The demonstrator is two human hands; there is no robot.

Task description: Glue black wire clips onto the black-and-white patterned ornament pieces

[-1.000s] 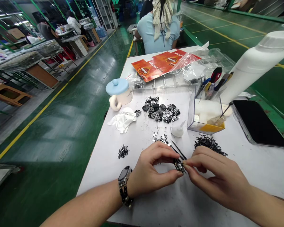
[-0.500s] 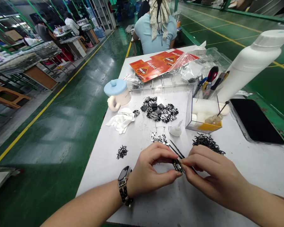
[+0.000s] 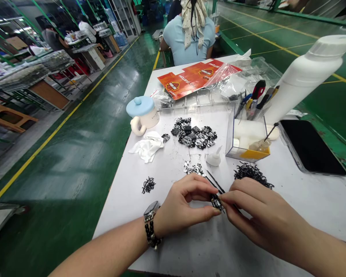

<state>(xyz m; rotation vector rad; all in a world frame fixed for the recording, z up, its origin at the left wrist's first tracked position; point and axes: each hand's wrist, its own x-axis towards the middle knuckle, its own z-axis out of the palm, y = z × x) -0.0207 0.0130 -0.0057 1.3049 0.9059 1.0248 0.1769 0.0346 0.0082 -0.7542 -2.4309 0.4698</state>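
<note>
My left hand (image 3: 187,204) is closed, pinching a small black-and-silver part (image 3: 216,202) between thumb and fingertips. Opposite it, my right hand (image 3: 256,211) holds black tweezers (image 3: 215,181) whose tips point away from me, over the table. The right thumb and forefinger meet the part's right edge, and they partly cover it. Just beyond my hands lie small silver pieces (image 3: 193,168). A pile of short black curved strips (image 3: 252,174) sits behind my right hand, and a smaller cluster of them (image 3: 148,185) is left of my left hand.
Black-and-silver parts (image 3: 193,132) are heaped mid-table near a white dropper bottle (image 3: 213,158). Around them stand a lidded mug (image 3: 144,111), crumpled tissue (image 3: 147,147), a clear tool box (image 3: 245,154), a white bottle (image 3: 308,77) and a phone (image 3: 311,146). A person (image 3: 188,36) sits ahead.
Both hands keep nearly the same place and grip. The small part appears slightly turned between the fingertips, and the view has shifted very little.
</note>
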